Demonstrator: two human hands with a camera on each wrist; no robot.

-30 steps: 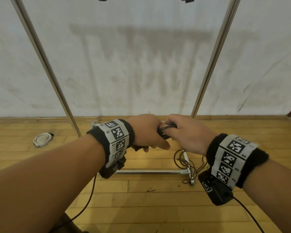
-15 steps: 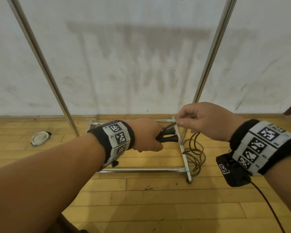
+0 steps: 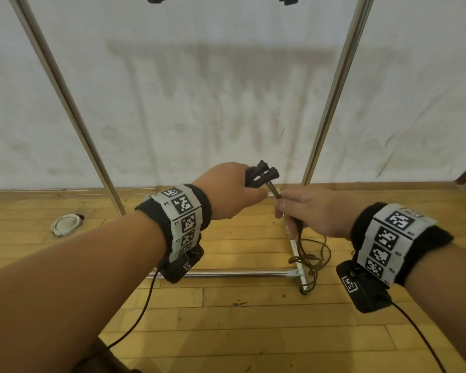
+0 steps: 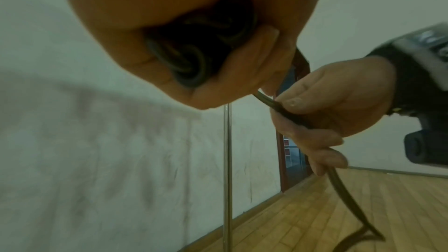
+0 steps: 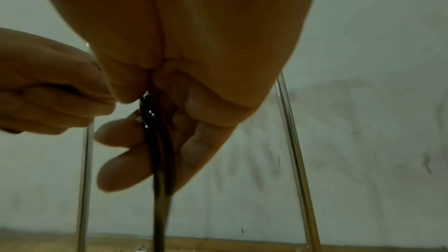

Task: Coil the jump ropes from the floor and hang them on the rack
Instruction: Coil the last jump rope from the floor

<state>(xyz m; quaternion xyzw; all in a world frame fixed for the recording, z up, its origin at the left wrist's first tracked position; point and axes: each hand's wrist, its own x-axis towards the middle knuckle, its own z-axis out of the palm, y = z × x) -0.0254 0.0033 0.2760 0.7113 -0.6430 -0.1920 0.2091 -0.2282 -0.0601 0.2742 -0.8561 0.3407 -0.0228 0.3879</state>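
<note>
since half a second ago both hands have shifted: my left hand (image 3: 230,191) has lifted the two black handles (image 3: 261,177) higher, their flared ends now tilting up toward the wall, and my right hand (image 3: 311,211) has dropped from above them to just beside and below.

nearest me, both forearms reach forward, each wearing a black wristband with printed markers (image 3: 184,216) and a small camera underneath with a cable trailing back. my left hand is clenched around both handles, held side by side; the left wrist view shows their round butt ends inside my curled fingers (image 4: 261,60). my right hand grips the doubled rope (image 3: 297,232) just below the handles, thumb and fingers wrapped around both strands.

from my right fist the rope hangs down to a loose tangle on the wooden floor (image 3: 226,319), lying across the right base bar of the metal rack (image 3: 334,84). farther left, a white round object (image 3: 65,224) lies on the floor near the rack's left pole. behind everything stands a stained white wall (image 3: 199,90).
</note>
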